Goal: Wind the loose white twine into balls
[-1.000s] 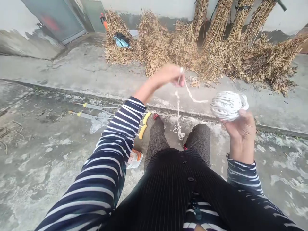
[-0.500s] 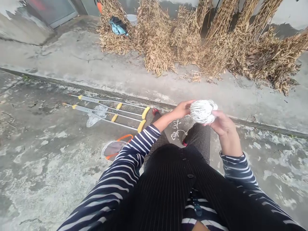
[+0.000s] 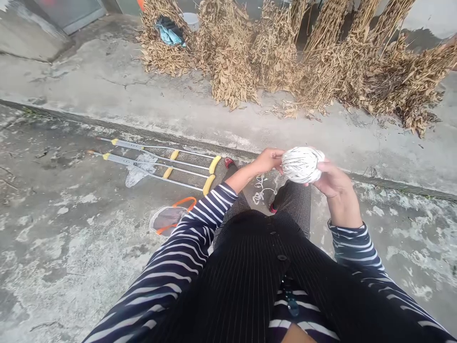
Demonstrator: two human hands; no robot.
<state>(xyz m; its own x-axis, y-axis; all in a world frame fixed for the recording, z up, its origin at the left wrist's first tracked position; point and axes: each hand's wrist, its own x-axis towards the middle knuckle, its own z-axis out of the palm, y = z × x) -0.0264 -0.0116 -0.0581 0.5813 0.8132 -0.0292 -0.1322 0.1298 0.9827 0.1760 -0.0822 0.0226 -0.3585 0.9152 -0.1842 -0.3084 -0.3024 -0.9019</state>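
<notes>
A white ball of cord (image 3: 302, 164) sits between both hands in front of my knees. My right hand (image 3: 332, 178) grips the ball from the right and below, fingers wrapped round it. My left hand (image 3: 268, 159) is closed against the ball's left side, pinching the cord there. A loose tangle of the same white cord (image 3: 261, 189) lies on the concrete between my feet, below the hands.
Two metal crutches with yellow pads (image 3: 167, 164) lie on the ground to the left, beside a clear plastic bag (image 3: 141, 170). An orange-rimmed bag (image 3: 171, 218) lies by my left knee. Bundles of dry brown stalks (image 3: 285, 52) stand along the far wall beyond a concrete kerb (image 3: 107, 126).
My left hand came down from head height, where it held the cord stretched out, to the ball's left side. The ball and right hand moved left and lower. Loose cord dropped to the ground.
</notes>
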